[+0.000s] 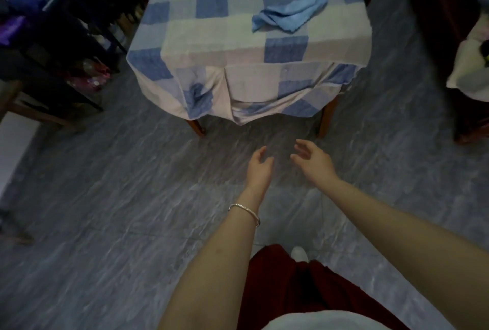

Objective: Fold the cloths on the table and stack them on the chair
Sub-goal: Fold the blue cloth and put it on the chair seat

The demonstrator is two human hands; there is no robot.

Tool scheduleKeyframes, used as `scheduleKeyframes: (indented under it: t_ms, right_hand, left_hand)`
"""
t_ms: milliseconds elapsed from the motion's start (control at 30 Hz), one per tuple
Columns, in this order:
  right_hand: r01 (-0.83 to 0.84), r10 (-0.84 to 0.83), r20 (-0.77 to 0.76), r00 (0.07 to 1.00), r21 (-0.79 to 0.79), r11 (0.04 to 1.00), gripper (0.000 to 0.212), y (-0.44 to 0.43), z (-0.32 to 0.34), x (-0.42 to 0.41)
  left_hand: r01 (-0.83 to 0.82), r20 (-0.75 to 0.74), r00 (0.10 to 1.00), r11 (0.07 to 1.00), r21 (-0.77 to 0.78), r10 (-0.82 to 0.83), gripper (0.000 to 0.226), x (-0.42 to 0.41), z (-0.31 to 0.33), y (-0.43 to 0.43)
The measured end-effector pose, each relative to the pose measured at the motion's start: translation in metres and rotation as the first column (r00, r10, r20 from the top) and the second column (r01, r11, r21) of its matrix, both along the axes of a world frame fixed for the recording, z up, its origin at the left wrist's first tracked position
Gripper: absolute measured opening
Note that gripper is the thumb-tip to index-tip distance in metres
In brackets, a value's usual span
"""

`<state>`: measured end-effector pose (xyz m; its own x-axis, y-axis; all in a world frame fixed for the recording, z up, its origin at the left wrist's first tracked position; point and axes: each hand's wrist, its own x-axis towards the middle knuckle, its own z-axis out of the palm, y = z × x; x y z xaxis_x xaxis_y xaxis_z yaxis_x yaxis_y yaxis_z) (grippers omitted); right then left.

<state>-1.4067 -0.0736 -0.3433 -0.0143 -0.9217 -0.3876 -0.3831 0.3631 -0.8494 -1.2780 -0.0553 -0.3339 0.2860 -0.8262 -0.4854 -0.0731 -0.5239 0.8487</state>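
Blue cloth [289, 13]: crumpled on the checked table [185, 38], ahead and slightly right of both empty, loosely spread hands, long axis near-left to far-right; right hand [315, 161] nearer than left hand [259, 168].
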Motion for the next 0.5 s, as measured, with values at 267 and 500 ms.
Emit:
scheduleKeyframes:
  t_ms: [267,500]
  right_hand:
    - [0.014,-0.014,-0.005,1.000,-0.007,1.000,0.046,-0.057,-0.001,-0.018]
    - [0.043,-0.043,-0.010,0.999,-0.012,0.999,0.046,-0.127,0.001,-0.019]
  left_hand:
    - [0.030,0.004,1.000,1.000,0.000,-0.030,0.044,-0.010,-0.003,-0.063]
    - [0.035,-0.029,0.999,0.999,-0.029,-0.036,0.044,-0.014,0.003,-0.135]
